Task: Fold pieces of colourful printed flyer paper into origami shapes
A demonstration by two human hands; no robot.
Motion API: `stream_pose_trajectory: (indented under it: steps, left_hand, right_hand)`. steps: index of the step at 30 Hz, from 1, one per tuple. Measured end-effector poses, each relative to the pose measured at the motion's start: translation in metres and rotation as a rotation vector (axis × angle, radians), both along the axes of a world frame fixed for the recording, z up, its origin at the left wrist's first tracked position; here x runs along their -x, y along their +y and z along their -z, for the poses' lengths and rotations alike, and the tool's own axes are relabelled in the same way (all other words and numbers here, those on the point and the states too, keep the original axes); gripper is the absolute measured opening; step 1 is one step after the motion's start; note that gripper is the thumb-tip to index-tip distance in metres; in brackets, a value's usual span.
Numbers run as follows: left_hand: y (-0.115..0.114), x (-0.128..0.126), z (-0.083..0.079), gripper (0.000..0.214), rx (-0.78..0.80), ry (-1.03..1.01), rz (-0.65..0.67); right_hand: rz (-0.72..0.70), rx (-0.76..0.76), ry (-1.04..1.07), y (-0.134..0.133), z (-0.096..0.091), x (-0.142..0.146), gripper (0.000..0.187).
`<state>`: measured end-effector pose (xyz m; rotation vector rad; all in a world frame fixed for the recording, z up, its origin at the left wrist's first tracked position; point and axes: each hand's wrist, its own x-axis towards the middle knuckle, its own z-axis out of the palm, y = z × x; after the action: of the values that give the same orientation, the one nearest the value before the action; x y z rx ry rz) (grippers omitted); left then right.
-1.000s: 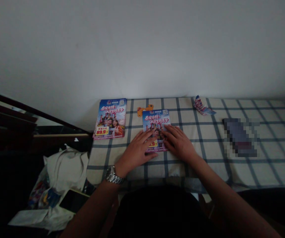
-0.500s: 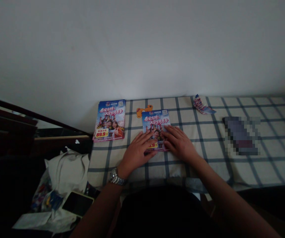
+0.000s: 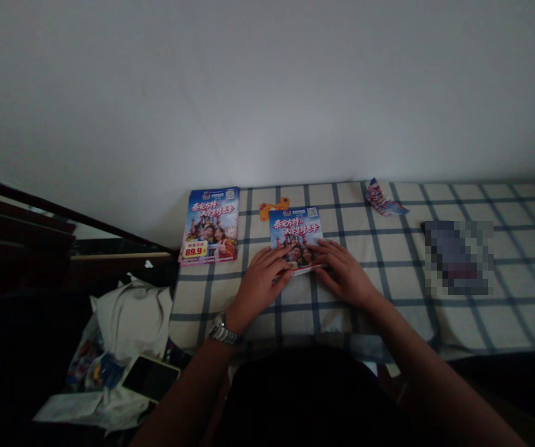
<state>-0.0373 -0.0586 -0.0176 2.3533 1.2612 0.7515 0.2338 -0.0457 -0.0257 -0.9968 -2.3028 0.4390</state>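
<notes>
A colourful flyer (image 3: 295, 233) lies on the checked tablecloth (image 3: 388, 285) in front of me. Its near edge is lifted and curled upward. My left hand (image 3: 260, 287) pinches the flyer's lower left corner, fingers closed on the paper. My right hand (image 3: 344, 276) grips the lower right edge the same way. A steel watch (image 3: 223, 330) is on my left wrist. A stack of the same flyers (image 3: 210, 225) lies at the table's far left corner.
An orange flat piece (image 3: 273, 207) lies just behind the flyer. A folded scrap of flyer (image 3: 381, 200) sits near the wall. A blurred dark object (image 3: 458, 256) lies to the right. Left of the table lie a phone (image 3: 150, 379), cloth and bags.
Both hands, which lay flat on the flyer, slid to its near edge and lifted it, so the lower part now folds upward.
</notes>
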Motion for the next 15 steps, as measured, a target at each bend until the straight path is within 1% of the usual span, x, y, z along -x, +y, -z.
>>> stream_pose_trajectory:
  steps: [5,10,13,15]
  left_hand:
    - [0.0022,-0.0033,-0.0023,0.015,0.001,-0.012,-0.029]
    - [0.0055,-0.0052,-0.0063,0.016,0.009,0.004,-0.050]
    - [0.0064,-0.0026,-0.0086,0.016,-0.006,0.019,-0.018]
    - [0.0064,0.0001,-0.0091,0.020,-0.028,0.023,0.019]
  right_hand:
    - [0.028,-0.015,0.038,0.0011,0.0059,0.0009,0.018]
    - [0.091,-0.001,0.044,-0.0005,0.0048,0.0028,0.012]
    - [0.124,-0.002,0.034,-0.0016,0.0032,0.0034,0.010]
    - [0.140,0.002,0.036,-0.0020,0.0028,0.0035,0.008]
